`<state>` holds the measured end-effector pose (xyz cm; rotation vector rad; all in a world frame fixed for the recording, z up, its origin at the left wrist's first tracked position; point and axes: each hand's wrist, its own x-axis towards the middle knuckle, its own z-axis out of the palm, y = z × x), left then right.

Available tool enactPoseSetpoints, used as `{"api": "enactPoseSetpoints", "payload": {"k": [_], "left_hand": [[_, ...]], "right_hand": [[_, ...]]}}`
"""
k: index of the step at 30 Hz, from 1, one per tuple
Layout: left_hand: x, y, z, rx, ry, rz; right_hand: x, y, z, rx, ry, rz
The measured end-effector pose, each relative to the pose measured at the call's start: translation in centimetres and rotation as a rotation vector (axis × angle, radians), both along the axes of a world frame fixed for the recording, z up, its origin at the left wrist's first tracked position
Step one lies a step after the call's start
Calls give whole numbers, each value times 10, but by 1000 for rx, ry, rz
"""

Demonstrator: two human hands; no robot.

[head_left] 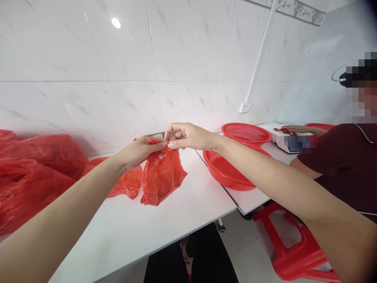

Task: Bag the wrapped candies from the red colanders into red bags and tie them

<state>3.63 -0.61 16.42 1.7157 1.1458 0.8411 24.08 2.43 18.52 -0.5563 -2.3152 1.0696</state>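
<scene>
A red plastic bag hangs by its gathered top from my two hands, just over the white table. My left hand is closed on the bag's top, thumb pressed toward the right. Beside it, my right hand pinches the same gathered top with bent fingers. Left of the held bag lies another red plastic bag, partly hidden by my left forearm. What the held bag contains cannot be made out.
Large red bags are heaped at the table's left. Red plastic baskets stand at the right, near a white scale. A co-worker sits there, one hand at the scale. A red stool is below. The tiled wall rises behind.
</scene>
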Motion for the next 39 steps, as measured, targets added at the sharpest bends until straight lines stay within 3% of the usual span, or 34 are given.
{"api": "enactPoseSetpoints", "payload": {"k": [4,10,14,18,21,25,28,34,39], "left_hand": [[8,-6,-3,250,260,91],[13,-7,-16,641,497,382],[9,-7,-21,769,501,355],[-3,-16,-27,689,563,238],[-27,-29,-42,577,673,246],[-68,-43,-67,404,722,366],[-83,-49,-76,312,657,358],[-75,-51,-78,320,576,368],[-36,-43,-94,534,431,273]], "right_hand": [[-12,8,-20,11,136,-186],[-20,12,-44,-123,135,-36],[-17,13,-46,-147,88,-31],[0,15,-45,-11,-80,-69],[32,20,-47,111,-248,-81],[77,40,-56,69,-370,-260],[90,55,-61,48,-362,-314],[79,65,-60,27,-294,-412],[44,54,-91,-71,-144,-609]]}}
